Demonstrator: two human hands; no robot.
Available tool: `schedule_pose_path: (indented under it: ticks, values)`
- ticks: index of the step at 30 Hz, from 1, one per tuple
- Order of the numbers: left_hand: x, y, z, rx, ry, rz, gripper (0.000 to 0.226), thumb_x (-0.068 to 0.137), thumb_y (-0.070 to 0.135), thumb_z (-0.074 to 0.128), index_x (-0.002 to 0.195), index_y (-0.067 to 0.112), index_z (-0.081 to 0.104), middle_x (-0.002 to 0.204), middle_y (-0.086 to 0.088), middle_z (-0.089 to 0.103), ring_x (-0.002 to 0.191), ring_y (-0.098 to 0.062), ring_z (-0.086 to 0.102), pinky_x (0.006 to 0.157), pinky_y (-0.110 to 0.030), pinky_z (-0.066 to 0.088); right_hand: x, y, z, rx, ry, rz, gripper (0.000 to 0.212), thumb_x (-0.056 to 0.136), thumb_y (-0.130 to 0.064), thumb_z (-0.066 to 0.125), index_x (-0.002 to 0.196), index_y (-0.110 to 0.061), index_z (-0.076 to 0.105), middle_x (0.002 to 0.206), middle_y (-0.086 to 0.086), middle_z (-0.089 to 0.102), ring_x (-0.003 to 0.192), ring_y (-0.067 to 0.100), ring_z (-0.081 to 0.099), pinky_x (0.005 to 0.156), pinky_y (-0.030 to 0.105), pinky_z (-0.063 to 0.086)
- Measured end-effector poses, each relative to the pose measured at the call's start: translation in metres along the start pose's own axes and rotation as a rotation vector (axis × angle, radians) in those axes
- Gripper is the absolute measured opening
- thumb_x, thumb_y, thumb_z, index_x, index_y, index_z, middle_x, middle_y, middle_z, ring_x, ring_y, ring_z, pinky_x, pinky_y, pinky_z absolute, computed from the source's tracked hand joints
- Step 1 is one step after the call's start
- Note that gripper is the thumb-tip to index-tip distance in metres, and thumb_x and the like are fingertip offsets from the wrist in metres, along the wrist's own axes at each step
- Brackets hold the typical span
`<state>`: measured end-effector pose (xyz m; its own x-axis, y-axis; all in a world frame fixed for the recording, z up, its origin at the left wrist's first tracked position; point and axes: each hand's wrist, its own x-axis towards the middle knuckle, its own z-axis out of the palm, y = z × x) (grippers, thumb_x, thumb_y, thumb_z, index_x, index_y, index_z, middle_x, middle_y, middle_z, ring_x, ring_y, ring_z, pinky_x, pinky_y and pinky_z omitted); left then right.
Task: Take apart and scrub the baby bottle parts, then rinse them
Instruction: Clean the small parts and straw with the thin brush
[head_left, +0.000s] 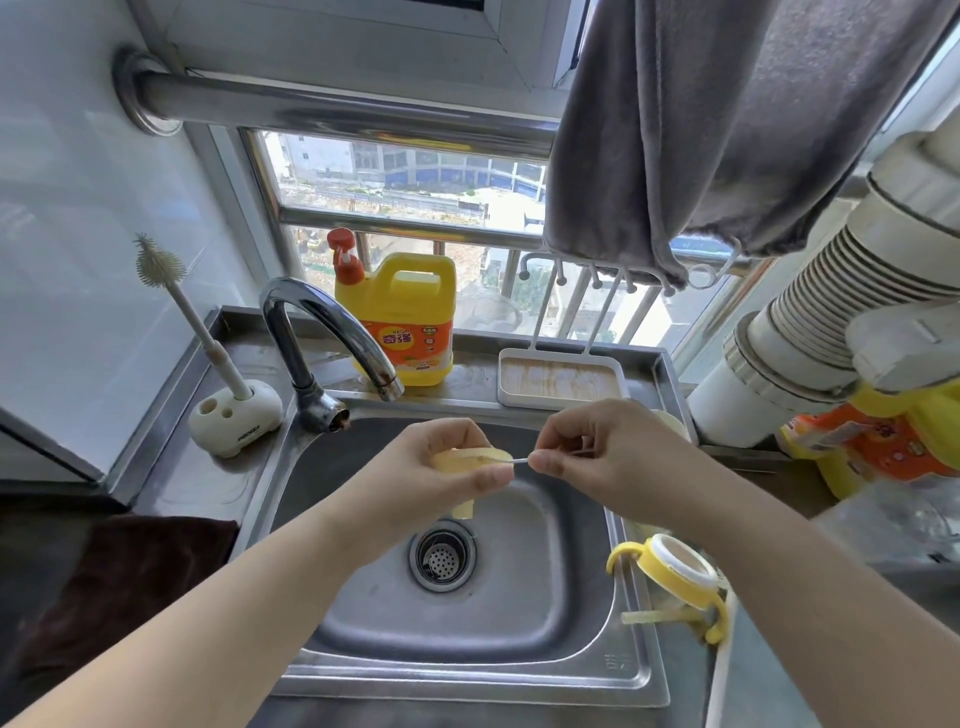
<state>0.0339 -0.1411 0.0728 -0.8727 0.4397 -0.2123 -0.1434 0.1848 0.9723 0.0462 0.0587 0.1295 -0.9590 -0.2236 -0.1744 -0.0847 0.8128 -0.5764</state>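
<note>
Above the steel sink (545, 597), my left hand (441, 467) grips a pale yellow soft bottle part (470, 460), part of it hanging below my fingers. My right hand (597, 457) pinches a thin white rod (519, 460) whose tip goes into that part. A yellow collar with handles and a white ring (675, 569) lies on the sink's right rim, with a translucent straw piece (649, 617) beside it. A bottle brush (176, 296) stands in its white holder (234, 415) at the back left.
The curved tap (332, 338) stands behind the basin, no water running. A yellow detergent jug (400, 317) and a white drying tray (561, 384) sit on the back ledge. A grey towel (727, 130) hangs overhead. White pipes (831, 312) crowd the right side.
</note>
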Motion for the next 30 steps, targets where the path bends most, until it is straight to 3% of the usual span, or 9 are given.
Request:
schedule_pose_path:
  ticks: [6,9,12,15,17,19,23,26,30]
  values:
    - [0.001,0.002,0.001,0.164,0.023,0.057,0.011,0.080,0.024,0.075,0.080,0.013,0.072,0.067,-0.002,0.063,0.062,-0.006,0.052,0.063,-0.017,0.041,0.000,-0.002,0.005,-0.081,-0.012,-0.024,0.013,0.083,-0.040,0.064,0.076,-0.030,0.067,0.070,-0.007,0.064,0.068,0.007,0.056,0.064,0.031,0.047]
    - [0.000,0.002,0.000,0.205,0.022,0.094,0.007,0.083,0.023,0.071,0.081,0.016,0.071,0.073,-0.006,0.066,0.067,-0.006,0.053,0.067,-0.019,0.041,-0.001,0.003,0.000,-0.118,-0.009,0.011,0.015,0.084,-0.040,0.064,0.071,-0.032,0.064,0.064,-0.012,0.058,0.064,0.003,0.051,0.064,0.028,0.045]
    - [0.000,0.000,-0.001,0.151,0.008,0.096,0.005,0.086,0.015,0.068,0.082,0.017,0.070,0.073,0.004,0.065,0.070,-0.004,0.054,0.071,-0.017,0.041,-0.001,0.011,-0.005,-0.092,0.015,0.046,0.013,0.084,-0.039,0.064,0.074,-0.032,0.066,0.064,-0.014,0.057,0.065,0.002,0.051,0.068,0.031,0.048]
    - [0.002,0.000,0.000,0.132,-0.006,0.108,0.004,0.084,0.023,0.069,0.084,0.019,0.070,0.082,-0.003,0.070,0.079,-0.012,0.060,0.078,-0.028,0.045,0.001,0.005,0.005,-0.057,0.031,-0.008,0.011,0.083,-0.039,0.064,0.077,-0.030,0.068,0.066,-0.011,0.060,0.063,0.003,0.051,0.063,0.027,0.045]
    - [0.003,0.000,0.000,0.121,-0.010,0.108,0.014,0.078,0.031,0.067,0.085,0.020,0.071,0.091,-0.008,0.071,0.095,-0.025,0.065,0.089,-0.039,0.048,0.002,0.006,0.006,-0.049,0.036,-0.008,0.011,0.083,-0.038,0.065,0.077,-0.029,0.069,0.066,-0.009,0.061,0.063,0.004,0.051,0.062,0.026,0.044]
    - [0.002,0.000,-0.002,0.122,-0.020,0.109,0.017,0.076,0.033,0.065,0.085,0.019,0.071,0.093,-0.008,0.072,0.102,-0.027,0.064,0.094,-0.040,0.046,0.002,0.012,0.003,-0.019,0.042,0.024,0.012,0.082,-0.038,0.066,0.076,-0.028,0.070,0.066,-0.010,0.061,0.064,0.004,0.052,0.065,0.029,0.047]
    - [0.003,-0.001,-0.002,0.111,-0.053,0.117,0.010,0.084,0.024,0.066,0.086,0.014,0.069,0.077,0.003,0.066,0.075,-0.008,0.055,0.072,-0.025,0.042,0.003,0.010,0.008,0.015,0.039,-0.008,0.012,0.083,-0.036,0.066,0.076,-0.027,0.070,0.065,-0.008,0.062,0.061,0.004,0.052,0.062,0.027,0.045]
    - [0.003,-0.002,-0.003,0.096,-0.067,0.112,0.015,0.080,0.027,0.064,0.087,0.014,0.068,0.076,0.007,0.064,0.075,-0.007,0.054,0.072,-0.019,0.040,0.003,0.011,0.003,0.029,0.009,0.013,0.011,0.083,-0.034,0.066,0.076,-0.027,0.070,0.061,-0.011,0.059,0.057,-0.002,0.050,0.058,0.019,0.040]
    - [0.001,0.000,-0.009,-0.016,-0.091,0.115,0.023,0.076,0.032,0.068,0.089,0.012,0.066,0.086,0.000,0.065,0.081,-0.010,0.056,0.076,-0.022,0.041,-0.001,0.017,-0.010,0.100,-0.006,0.059,0.013,0.084,-0.031,0.067,0.072,-0.029,0.068,0.053,-0.019,0.055,0.055,-0.007,0.049,0.054,0.009,0.038]
